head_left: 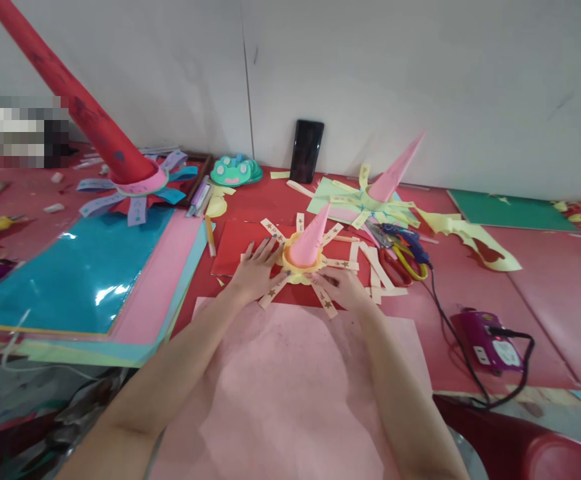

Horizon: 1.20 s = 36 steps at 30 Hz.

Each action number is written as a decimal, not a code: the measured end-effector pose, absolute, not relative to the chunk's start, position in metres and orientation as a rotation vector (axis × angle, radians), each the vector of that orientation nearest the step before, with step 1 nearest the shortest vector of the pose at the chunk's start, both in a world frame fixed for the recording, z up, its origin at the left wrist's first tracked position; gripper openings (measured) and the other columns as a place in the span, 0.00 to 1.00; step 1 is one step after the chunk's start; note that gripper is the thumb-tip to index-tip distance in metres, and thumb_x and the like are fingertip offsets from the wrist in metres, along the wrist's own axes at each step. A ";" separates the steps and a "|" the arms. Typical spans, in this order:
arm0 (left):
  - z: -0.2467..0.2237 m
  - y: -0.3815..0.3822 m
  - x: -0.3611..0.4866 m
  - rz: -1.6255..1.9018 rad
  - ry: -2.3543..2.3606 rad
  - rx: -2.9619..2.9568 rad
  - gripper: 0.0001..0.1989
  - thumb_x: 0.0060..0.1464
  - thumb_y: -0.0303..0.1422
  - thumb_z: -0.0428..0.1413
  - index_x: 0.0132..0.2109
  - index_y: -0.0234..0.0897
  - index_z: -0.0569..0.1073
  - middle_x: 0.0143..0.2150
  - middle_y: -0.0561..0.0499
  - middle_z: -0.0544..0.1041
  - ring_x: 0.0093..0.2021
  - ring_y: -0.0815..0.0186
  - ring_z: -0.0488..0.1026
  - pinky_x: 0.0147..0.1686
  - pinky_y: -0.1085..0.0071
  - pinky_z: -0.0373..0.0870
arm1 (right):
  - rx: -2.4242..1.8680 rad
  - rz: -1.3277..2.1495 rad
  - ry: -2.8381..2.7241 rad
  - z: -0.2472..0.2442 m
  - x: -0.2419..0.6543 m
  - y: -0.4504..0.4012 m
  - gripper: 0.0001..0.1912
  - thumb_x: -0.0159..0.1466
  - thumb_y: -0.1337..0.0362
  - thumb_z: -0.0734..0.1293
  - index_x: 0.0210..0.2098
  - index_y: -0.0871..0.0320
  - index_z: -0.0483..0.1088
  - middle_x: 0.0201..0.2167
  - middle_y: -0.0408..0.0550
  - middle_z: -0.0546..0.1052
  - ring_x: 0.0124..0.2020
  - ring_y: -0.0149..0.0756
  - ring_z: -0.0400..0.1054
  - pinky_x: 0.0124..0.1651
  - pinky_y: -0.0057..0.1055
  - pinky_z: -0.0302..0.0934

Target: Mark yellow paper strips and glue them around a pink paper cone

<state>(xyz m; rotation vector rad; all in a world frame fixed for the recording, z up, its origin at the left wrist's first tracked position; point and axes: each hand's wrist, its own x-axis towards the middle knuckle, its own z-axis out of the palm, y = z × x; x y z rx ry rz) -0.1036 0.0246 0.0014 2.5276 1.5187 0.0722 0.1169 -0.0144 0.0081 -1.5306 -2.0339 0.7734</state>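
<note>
A pink paper cone [311, 241] stands in a yellow scalloped paper ring [298, 275], with several pale strips printed with stars fanning out around it. My left hand [256, 272] lies at the ring's left side, fingers spread over the strips and thumb at its lower edge. From the right, my right hand [341, 288] has bent fingers gripping the ring's lower right edge by a strip. The craft rests on a red sheet [230, 248]. Loose pale strips [376, 270] lie to the right of it.
Behind stand a similar pink cone craft [393, 173], a black phone [306, 152] and a green frog craft [234, 171]. Scissors [395, 267] and a corded glue gun [404, 239] lie right, near a purple power box [490, 341]. A tall red cone [90, 120] leans left by blue sheets [80, 273].
</note>
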 end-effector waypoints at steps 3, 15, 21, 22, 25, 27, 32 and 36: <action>0.001 0.025 -0.104 0.075 1.516 2.527 0.30 0.58 0.47 0.41 0.64 0.39 0.50 0.68 0.47 0.44 0.67 0.60 0.40 0.64 0.54 0.38 | -1.545 0.758 -2.043 0.012 0.116 -0.016 0.20 0.62 0.50 0.58 0.29 0.57 0.73 0.18 0.40 0.65 0.20 0.27 0.52 0.25 0.26 0.48; 0.006 0.024 -0.103 0.037 1.528 2.493 0.32 0.58 0.48 0.42 0.64 0.38 0.51 0.68 0.44 0.44 0.67 0.58 0.38 0.64 0.53 0.39 | -1.568 0.625 -1.535 0.021 0.126 -0.015 0.18 0.62 0.56 0.58 0.24 0.58 0.72 0.20 0.43 0.70 0.21 0.28 0.61 0.25 0.26 0.55; 0.005 0.025 -0.104 0.049 1.514 2.486 0.32 0.58 0.49 0.42 0.64 0.40 0.50 0.68 0.46 0.43 0.67 0.58 0.37 0.64 0.53 0.39 | -1.622 0.285 -1.618 0.016 0.133 0.011 0.11 0.59 0.61 0.61 0.36 0.56 0.74 0.34 0.48 0.75 0.31 0.35 0.66 0.38 0.35 0.62; 0.005 0.024 -0.104 0.058 1.517 2.485 0.31 0.57 0.48 0.42 0.64 0.41 0.50 0.68 0.46 0.43 0.67 0.58 0.37 0.64 0.54 0.38 | -1.623 0.237 -1.668 0.015 0.134 0.017 0.12 0.58 0.63 0.61 0.37 0.56 0.74 0.35 0.49 0.75 0.34 0.37 0.66 0.41 0.36 0.62; 0.004 0.025 -0.104 0.080 1.524 2.480 0.31 0.57 0.49 0.42 0.64 0.42 0.50 0.68 0.48 0.43 0.67 0.58 0.38 0.64 0.53 0.38 | -1.613 0.211 -1.746 0.012 0.133 0.030 0.13 0.56 0.68 0.60 0.36 0.57 0.74 0.39 0.52 0.75 0.41 0.41 0.67 0.44 0.38 0.62; 0.004 0.025 -0.105 0.081 1.518 2.479 0.31 0.57 0.49 0.42 0.64 0.43 0.50 0.68 0.48 0.44 0.67 0.57 0.38 0.64 0.53 0.39 | -1.649 0.100 -1.708 0.005 0.133 0.036 0.16 0.56 0.71 0.57 0.37 0.58 0.73 0.39 0.53 0.74 0.43 0.41 0.66 0.47 0.39 0.61; 0.004 0.025 -0.106 0.079 1.498 2.480 0.32 0.57 0.51 0.40 0.64 0.41 0.51 0.68 0.47 0.45 0.67 0.58 0.37 0.64 0.54 0.38 | -1.893 -0.135 -1.578 -0.021 0.143 0.044 0.17 0.55 0.66 0.61 0.44 0.58 0.71 0.51 0.57 0.69 0.51 0.50 0.60 0.51 0.48 0.56; 0.005 0.024 -0.106 0.087 1.488 2.472 0.32 0.57 0.51 0.39 0.64 0.41 0.51 0.68 0.47 0.46 0.67 0.57 0.38 0.64 0.53 0.39 | -1.898 -0.036 -1.516 -0.035 0.157 0.054 0.10 0.55 0.60 0.64 0.33 0.57 0.73 0.50 0.55 0.70 0.51 0.48 0.61 0.52 0.48 0.56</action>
